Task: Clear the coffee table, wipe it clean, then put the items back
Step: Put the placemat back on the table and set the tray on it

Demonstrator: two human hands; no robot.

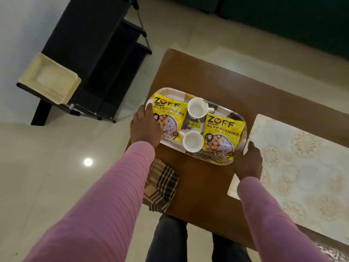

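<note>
Pink sleeves [105, 195], left hand [146, 127], right hand [247, 161], fingers [149, 108] curled on tray [198, 155] ends; brown coffee table [207, 76], tiled floor [56, 176].

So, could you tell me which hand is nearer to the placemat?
Right. The right hand holds the tray at the end beside the placemat; the left hand holds the other end, with the whole tray between.

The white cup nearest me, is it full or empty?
Empty. The white cup stands upright on the tray, and its bare white bottom shows, with no drink inside.
</note>
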